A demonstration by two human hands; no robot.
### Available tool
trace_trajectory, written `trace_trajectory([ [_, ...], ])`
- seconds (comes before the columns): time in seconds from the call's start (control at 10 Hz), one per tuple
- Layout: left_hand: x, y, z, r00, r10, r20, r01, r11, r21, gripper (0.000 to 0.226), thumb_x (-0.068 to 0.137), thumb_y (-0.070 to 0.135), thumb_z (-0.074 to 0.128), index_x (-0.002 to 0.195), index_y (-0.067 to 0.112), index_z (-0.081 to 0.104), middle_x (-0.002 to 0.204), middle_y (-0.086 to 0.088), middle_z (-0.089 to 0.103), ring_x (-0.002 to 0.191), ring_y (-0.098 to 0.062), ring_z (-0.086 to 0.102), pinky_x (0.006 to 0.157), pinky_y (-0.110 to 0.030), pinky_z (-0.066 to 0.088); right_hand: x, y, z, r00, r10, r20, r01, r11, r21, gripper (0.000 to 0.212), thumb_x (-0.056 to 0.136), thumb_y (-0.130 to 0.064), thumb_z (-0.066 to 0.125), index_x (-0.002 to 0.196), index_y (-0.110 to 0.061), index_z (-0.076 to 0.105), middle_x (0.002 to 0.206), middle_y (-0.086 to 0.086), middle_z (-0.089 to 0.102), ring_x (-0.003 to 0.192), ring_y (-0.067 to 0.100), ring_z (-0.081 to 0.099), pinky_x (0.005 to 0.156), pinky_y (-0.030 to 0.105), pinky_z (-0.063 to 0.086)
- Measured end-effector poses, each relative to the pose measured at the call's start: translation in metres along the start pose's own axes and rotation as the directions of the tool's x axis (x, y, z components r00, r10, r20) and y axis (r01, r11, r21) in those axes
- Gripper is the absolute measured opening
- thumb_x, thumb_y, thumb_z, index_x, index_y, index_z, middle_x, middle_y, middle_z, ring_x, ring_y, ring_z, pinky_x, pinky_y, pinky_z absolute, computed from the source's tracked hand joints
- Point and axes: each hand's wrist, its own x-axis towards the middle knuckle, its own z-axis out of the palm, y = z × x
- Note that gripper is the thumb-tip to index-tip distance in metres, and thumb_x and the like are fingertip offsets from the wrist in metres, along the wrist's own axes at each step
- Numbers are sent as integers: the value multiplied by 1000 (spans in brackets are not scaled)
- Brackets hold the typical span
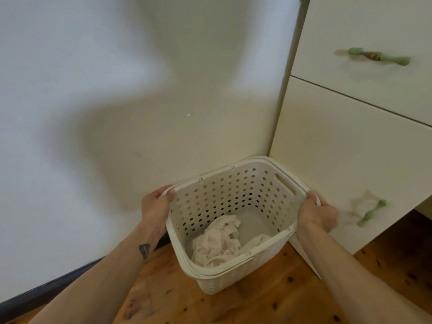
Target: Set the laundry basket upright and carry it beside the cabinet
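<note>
A white perforated laundry basket [224,190] stands upright, its opening facing up, in the corner between the wall and the cream cabinet [346,146]. A crumpled pale cloth [219,242] lies in its bottom. My left hand [155,206] grips the basket's left rim. My right hand [315,213] grips the right rim, close to the cabinet's lower drawer front. I cannot tell whether the basket's base touches the wooden floor [268,298].
The cabinet has two drawer fronts with green handles, an upper handle [378,56] and a lower handle [371,213]. A pale wall [117,113] with a dark skirting board [46,288] runs along the left.
</note>
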Motion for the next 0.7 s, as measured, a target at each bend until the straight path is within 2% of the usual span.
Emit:
trace_trajectory([
  [0.1,3,-3,-1,1000,8,-27,-8,1000,6,17,90,4,71,91,20,76,96,-8,76,87,-26,73,77,-39,61,-1,0,3,999,42,-5,-42,999,24,36,94,-38,71,112,-6,75,82,8,68,78,28,62,82,41,57],
  [0.2,4,-5,-1,994,99,-45,-92,987,134,12,90,12,71,100,19,74,97,-3,74,86,-20,71,67,-29,56,-2,-1,2,999,38,28,-38,999,19,38,96,-40,69,116,-8,74,102,15,74,82,29,64,83,41,56],
  [0.3,1,-4,0,977,206,-59,-174,923,343,20,92,21,70,111,14,71,103,-3,69,87,-17,64,67,-24,47,-8,-1,-5,997,42,69,-42,999,2,43,97,-45,65,121,-10,70,105,9,70,88,29,63,79,36,50],
  [0.4,-6,4,-3,957,282,-66,-232,883,408,19,94,18,67,112,12,67,104,-3,67,87,-14,61,68,-22,43,-15,-1,-14,997,-1,74,3,999,-35,43,99,-43,62,126,-9,63,116,11,69,94,30,64,79,35,50],
  [0.5,-18,15,-13,918,395,-19,-335,803,493,17,97,13,61,114,12,64,104,-2,66,97,-22,63,80,-30,46,-28,-7,-28,993,-95,72,105,983,-150,50,99,-37,63,134,-4,47,134,20,55,107,38,61,87,48,55],
  [0.6,-45,27,-21,856,508,99,-476,698,535,23,99,11,55,121,9,61,114,-5,66,106,-22,61,89,-35,49,-49,-17,-48,958,-249,145,282,910,-303,57,100,-35,60,143,-5,38,147,20,43,122,40,53,96,52,51],
  [0.7,-76,37,-23,793,556,250,-589,593,549,24,99,9,53,121,7,63,118,-8,69,109,-25,63,96,-43,53,-78,-31,-67,883,-390,261,461,823,-331,51,102,-32,57,142,-5,42,146,16,46,127,34,49,101,47,47],
])
